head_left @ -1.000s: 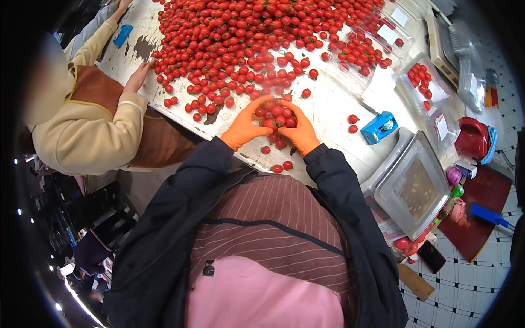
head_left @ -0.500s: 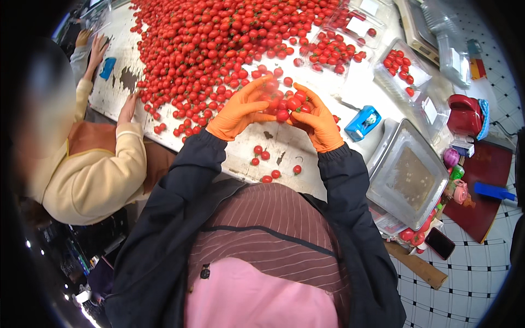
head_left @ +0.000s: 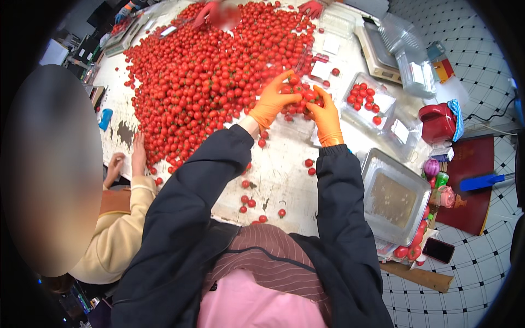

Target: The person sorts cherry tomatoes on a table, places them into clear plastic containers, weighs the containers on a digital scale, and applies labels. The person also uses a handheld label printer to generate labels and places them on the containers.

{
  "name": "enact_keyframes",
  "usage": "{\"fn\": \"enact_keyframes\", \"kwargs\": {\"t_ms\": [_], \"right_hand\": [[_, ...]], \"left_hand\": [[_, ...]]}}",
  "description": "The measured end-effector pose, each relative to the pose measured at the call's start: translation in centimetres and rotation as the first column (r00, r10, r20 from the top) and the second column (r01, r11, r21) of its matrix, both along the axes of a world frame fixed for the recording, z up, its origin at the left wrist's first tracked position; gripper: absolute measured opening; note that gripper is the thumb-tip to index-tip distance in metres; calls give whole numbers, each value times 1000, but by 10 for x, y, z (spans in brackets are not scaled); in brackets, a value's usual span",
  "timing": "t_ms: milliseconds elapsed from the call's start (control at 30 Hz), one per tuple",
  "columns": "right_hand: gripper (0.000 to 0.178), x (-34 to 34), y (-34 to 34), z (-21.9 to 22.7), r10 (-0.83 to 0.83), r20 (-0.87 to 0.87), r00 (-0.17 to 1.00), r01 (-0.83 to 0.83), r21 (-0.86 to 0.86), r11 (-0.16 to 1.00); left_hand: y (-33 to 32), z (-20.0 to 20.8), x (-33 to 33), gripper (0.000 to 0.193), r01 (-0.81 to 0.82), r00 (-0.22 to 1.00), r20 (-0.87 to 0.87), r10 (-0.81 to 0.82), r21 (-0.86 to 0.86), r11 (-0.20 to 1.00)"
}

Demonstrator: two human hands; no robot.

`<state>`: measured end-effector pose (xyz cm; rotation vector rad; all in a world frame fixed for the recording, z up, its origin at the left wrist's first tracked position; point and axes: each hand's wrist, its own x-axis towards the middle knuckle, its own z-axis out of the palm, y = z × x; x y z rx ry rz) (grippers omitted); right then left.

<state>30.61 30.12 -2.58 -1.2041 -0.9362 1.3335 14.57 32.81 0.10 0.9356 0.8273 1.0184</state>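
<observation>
My left hand point(head_left: 273, 101) and my right hand point(head_left: 326, 117), both in orange gloves, reach forward over the table. Their fingers curl around a cluster of red cherry tomatoes point(head_left: 310, 95) between them. Below the hands is a clear plastic box point(head_left: 295, 130) with tomatoes at its far part; my fingers partly hide it. A big heap of cherry tomatoes point(head_left: 208, 87) spreads beyond my left hand. Several loose tomatoes point(head_left: 251, 203) lie nearer my body, and a pair point(head_left: 310, 167) lies between my forearms.
At right stand an open box of tomatoes point(head_left: 367, 97), a metal tray point(head_left: 396, 191), a scale point(head_left: 377, 52), stacked clear boxes point(head_left: 415, 74) and a red container point(head_left: 437, 121). A co-worker's hand point(head_left: 139, 153) rests by the heap at left; red-gloved hands point(head_left: 205, 13) work at the far side.
Both hands have moved forward and slightly right with the cherry tomatoes, out over a clear box. The view has shifted, showing more of the table's far side. My right arm now hides the blue device.
</observation>
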Motion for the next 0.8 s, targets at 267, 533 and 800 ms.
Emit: {"fn": "enact_keyframes", "kwargs": {"t_ms": [267, 533, 800], "right_hand": [[38, -4, -6, -8, -100, 150, 984, 60, 252, 966], [29, 9, -2, -12, -27, 155, 988, 6, 131, 991], [30, 8, -10, -15, -163, -197, 967, 141, -118, 983]], "left_hand": [[23, -34, 12, 46, 139, 989, -67, -128, 197, 970], [21, -11, 16, 71, 260, 964, -42, -264, -80, 962], [12, -29, 35, 75, 154, 966, -232, -117, 149, 977]]}}
